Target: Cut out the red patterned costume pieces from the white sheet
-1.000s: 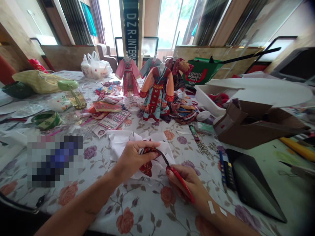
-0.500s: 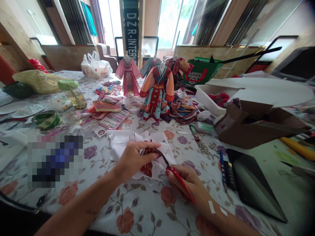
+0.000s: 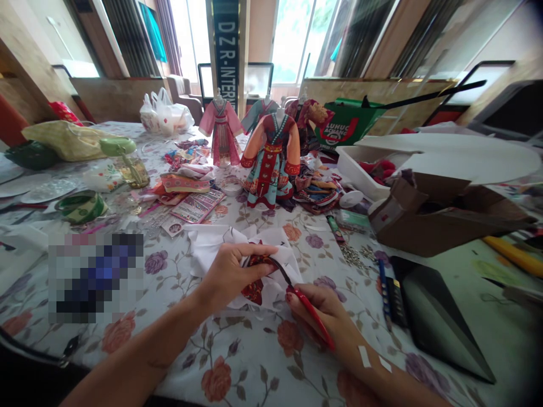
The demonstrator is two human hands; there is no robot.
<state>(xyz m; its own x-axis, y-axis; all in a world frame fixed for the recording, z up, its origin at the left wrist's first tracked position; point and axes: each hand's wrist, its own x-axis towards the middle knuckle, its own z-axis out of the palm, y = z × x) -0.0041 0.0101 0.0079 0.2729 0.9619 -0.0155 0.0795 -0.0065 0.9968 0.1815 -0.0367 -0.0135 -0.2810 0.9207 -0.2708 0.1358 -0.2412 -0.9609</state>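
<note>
My left hand (image 3: 237, 268), thumb and fingers closed, pinches a dark red patterned piece of fabric (image 3: 253, 292) near the middle of the table. White cloth (image 3: 203, 249) lies crumpled under and around it. In my right hand (image 3: 322, 316) is a pair of scissors (image 3: 311, 310) with red handles. Their dark blades point up and left to the fabric beside my left fingertips; whether the blades are apart I cannot tell. My left fingers partly cover the fabric.
Small dresses on stands, including a red and blue one (image 3: 271, 164), rise ahead among fabric scraps. A cardboard box (image 3: 407, 217), tablet (image 3: 441, 316) and blue pencil (image 3: 384, 294) lie right. Green tape (image 3: 82, 206) and a lidded jar (image 3: 133, 167) sit left on the flowered tablecloth (image 3: 216, 379).
</note>
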